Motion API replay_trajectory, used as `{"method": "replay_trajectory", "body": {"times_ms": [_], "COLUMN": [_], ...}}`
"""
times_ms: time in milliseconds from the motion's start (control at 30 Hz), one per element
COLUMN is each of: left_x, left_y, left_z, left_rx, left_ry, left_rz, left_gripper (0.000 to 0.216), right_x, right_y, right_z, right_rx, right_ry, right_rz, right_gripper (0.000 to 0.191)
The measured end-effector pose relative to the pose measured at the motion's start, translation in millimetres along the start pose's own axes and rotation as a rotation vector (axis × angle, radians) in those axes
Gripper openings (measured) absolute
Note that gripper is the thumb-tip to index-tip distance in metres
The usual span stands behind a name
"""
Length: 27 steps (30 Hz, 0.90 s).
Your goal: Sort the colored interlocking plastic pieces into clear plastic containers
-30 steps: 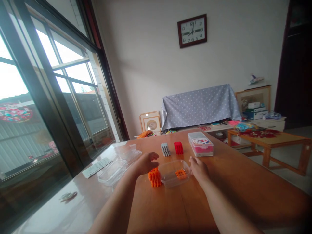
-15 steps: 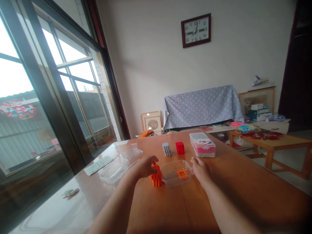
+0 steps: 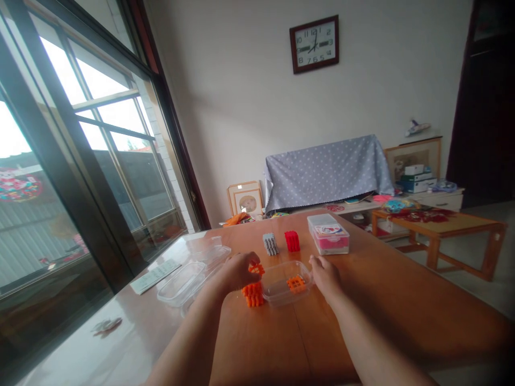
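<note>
My left hand (image 3: 238, 272) pinches an orange plastic grid piece (image 3: 256, 269) between thumb and fingers, just above a stack of like orange pieces (image 3: 253, 295). To the right of that stack stands a clear plastic container (image 3: 277, 300), with one orange grid piece (image 3: 296, 284) lying in its right part. The container's right rim is held by my right hand (image 3: 326, 276), its fingers closed there. Beyond the container are a grey stack (image 3: 271, 244) and a red stack (image 3: 292, 241) of similar pieces.
A lidded box with pink contents (image 3: 332, 244) stands at the back right of the wooden table (image 3: 265, 354). Clear plastic lids or trays (image 3: 183, 284), a printed card (image 3: 155, 279) and a small packet (image 3: 107, 326) lie on the left. A window (image 3: 120, 161) borders that side.
My left hand has lifted an orange grid piece off the top of the orange stack, which now stands lower. The right hand stays at the container's rim. The whole view has shifted slightly.
</note>
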<state>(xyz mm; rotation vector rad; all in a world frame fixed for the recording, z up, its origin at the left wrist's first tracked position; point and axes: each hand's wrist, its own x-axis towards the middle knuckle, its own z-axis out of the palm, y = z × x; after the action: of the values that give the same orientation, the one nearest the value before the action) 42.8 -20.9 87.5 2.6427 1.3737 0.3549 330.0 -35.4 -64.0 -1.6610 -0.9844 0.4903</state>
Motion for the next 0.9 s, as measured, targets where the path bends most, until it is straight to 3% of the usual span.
{"method": "replay_trajectory", "body": {"times_ms": [167, 367, 667, 900], "left_x": [21.2, 47.6, 62.6, 57.6], "left_y": [38.2, 71.8, 62.8, 57.5], "left_z": [20.3, 61.0, 93.0, 96.5], "left_rx": [-0.064, -0.066, -0.072, -0.084], "left_ry": [0.017, -0.155, -0.201, -0.159], "left_rz": [0.069, 0.050, -0.003, -0.036], "left_gripper": [0.034, 0.041, 0.046, 0.035], "right_x": [1.9, 0.6, 1.5, 0.3], "right_y": [3.7, 4.3, 2.8, 3.1], "right_z": [1.4, 0.9, 2.0, 1.2], "right_rx": [-0.025, -0.028, -0.015, -0.022], "right_ry": [0.018, 0.037, 0.042, 0.037], "right_rz": [-0.025, -0.058, -0.092, -0.099], "right_gripper": [0.046, 0.048, 0.039, 0.037]}}
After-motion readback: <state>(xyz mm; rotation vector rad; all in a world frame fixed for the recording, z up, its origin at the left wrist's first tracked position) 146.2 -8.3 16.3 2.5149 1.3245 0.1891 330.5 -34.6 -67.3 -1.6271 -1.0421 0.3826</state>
